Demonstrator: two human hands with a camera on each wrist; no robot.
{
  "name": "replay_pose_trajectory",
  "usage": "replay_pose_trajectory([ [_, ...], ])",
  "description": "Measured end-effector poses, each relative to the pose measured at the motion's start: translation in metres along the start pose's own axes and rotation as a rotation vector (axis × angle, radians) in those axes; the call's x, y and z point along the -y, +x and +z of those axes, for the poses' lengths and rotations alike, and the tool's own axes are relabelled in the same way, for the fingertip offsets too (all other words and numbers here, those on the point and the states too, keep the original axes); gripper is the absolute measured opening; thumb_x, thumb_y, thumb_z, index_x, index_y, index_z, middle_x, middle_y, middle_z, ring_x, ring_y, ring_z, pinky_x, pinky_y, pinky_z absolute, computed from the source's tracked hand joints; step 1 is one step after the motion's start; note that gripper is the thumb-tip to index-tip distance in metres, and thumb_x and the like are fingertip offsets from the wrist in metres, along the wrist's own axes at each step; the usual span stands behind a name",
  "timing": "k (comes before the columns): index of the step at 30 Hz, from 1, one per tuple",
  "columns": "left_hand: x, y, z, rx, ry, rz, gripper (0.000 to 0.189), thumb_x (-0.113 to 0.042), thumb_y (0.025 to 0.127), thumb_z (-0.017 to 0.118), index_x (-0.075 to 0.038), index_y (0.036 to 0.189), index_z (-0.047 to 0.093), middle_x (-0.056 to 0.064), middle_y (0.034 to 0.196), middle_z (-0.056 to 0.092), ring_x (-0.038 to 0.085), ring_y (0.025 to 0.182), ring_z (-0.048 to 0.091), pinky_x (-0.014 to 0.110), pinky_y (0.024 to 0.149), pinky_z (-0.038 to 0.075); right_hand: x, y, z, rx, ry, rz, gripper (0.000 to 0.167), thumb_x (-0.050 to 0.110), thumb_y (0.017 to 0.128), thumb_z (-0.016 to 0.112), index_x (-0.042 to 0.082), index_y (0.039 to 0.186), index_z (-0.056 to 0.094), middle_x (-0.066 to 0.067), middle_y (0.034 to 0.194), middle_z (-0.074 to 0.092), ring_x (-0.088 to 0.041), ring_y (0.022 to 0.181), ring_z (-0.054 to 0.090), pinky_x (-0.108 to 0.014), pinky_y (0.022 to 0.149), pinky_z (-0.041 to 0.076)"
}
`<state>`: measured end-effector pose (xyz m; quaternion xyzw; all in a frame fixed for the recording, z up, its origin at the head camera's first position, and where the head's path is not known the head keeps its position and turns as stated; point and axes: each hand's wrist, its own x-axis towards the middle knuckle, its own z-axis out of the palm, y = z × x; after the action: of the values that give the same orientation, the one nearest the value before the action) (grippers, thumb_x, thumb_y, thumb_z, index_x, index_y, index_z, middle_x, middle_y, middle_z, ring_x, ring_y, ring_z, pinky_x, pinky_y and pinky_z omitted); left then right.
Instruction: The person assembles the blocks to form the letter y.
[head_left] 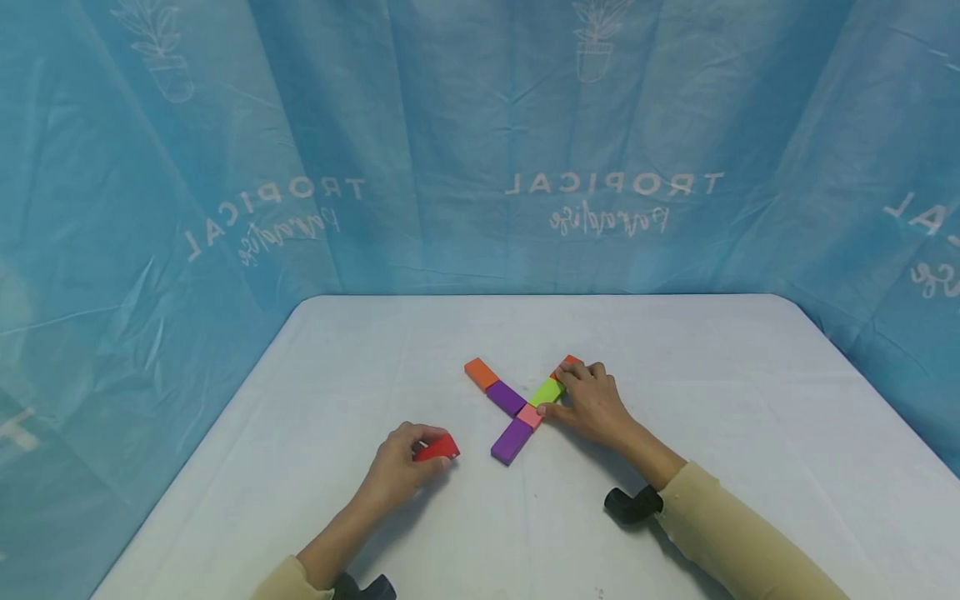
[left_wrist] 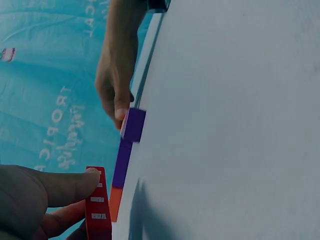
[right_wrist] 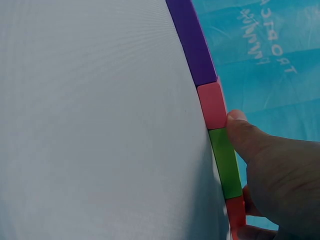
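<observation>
My left hand (head_left: pixel 405 467) pinches a red block (head_left: pixel 437 448) between thumb and fingers, just above the table. White marks run along that block's side in the left wrist view. My right hand (head_left: pixel 596 404) spans a slanting row of blocks. Its thumb touches the side of a pink block (right_wrist: pixel 212 105), and its fingertips rest at an orange-red block (head_left: pixel 572 359) on the far end. Between these lies a green block (head_left: pixel 547 392). A purple block (head_left: pixel 512 442) continues the row toward me. Another purple block (head_left: pixel 506 397) and an orange block (head_left: pixel 481 374) branch off to the far left.
The blocks lie on a white-covered table (head_left: pixel 375 358). Behind it and at both sides hangs a blue curtain (head_left: pixel 450 125) with white lettering. A black wrist device (head_left: pixel 633 505) sits at my right cuff.
</observation>
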<state>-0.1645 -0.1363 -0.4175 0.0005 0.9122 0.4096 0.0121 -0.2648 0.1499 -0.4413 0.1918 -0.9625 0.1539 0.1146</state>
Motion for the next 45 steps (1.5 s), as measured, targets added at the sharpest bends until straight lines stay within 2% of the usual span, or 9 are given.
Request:
replay_pose_trajectory([
  [9,-0.003,-0.004,0.015,0.041,0.039,0.086,0.034,-0.013,0.077,0.074,-0.011,0.110,0.065,0.003,0.099,0.059,0.016,0.090,0.049,0.028,0.074,0.044,0.001,0.000,0.000,0.002,-0.009,-0.005,0.072,0.052,0.079,0.068,0.000,0.128,0.056,-0.015,0.133,0.053,-0.038,0.110,0.045,-0.054,0.090,0.039],
  [22,-0.008,-0.007,0.027,0.097,0.072,0.149,0.035,-0.015,0.076,0.075,-0.009,0.109,0.066,0.002,0.096,0.059,0.015,0.088,0.048,0.024,0.070,0.042,0.001,0.000,-0.001,-0.006,-0.020,-0.010,0.072,0.051,0.080,0.068,0.000,0.128,0.056,-0.016,0.133,0.053,-0.038,0.108,0.046,-0.055,0.088,0.040],
  [29,-0.013,-0.010,0.031,0.113,0.100,0.149,0.036,-0.016,0.075,0.076,-0.008,0.109,0.066,0.002,0.096,0.058,0.014,0.090,0.047,0.025,0.071,0.042,0.002,0.000,-0.001,0.004,-0.005,-0.006,0.073,0.052,0.079,0.068,0.000,0.128,0.056,-0.015,0.133,0.052,-0.037,0.108,0.046,-0.053,0.088,0.039],
  [37,-0.014,-0.012,0.028,0.110,0.120,0.171,0.039,-0.017,0.074,0.077,-0.009,0.110,0.066,0.000,0.096,0.057,0.013,0.091,0.045,0.023,0.070,0.040,0.002,0.000,-0.001,0.008,-0.007,-0.002,0.073,0.053,0.079,0.067,0.001,0.128,0.056,-0.015,0.134,0.052,-0.037,0.109,0.045,-0.053,0.087,0.039],
  [45,-0.009,-0.011,0.011,0.143,0.083,0.174,0.040,-0.021,0.078,0.075,-0.016,0.116,0.064,-0.005,0.103,0.058,0.014,0.099,0.044,0.024,0.076,0.040,0.002,0.000,-0.001,-0.001,-0.011,-0.006,0.072,0.052,0.079,0.068,0.000,0.128,0.056,-0.016,0.133,0.053,-0.039,0.108,0.045,-0.055,0.088,0.040],
])
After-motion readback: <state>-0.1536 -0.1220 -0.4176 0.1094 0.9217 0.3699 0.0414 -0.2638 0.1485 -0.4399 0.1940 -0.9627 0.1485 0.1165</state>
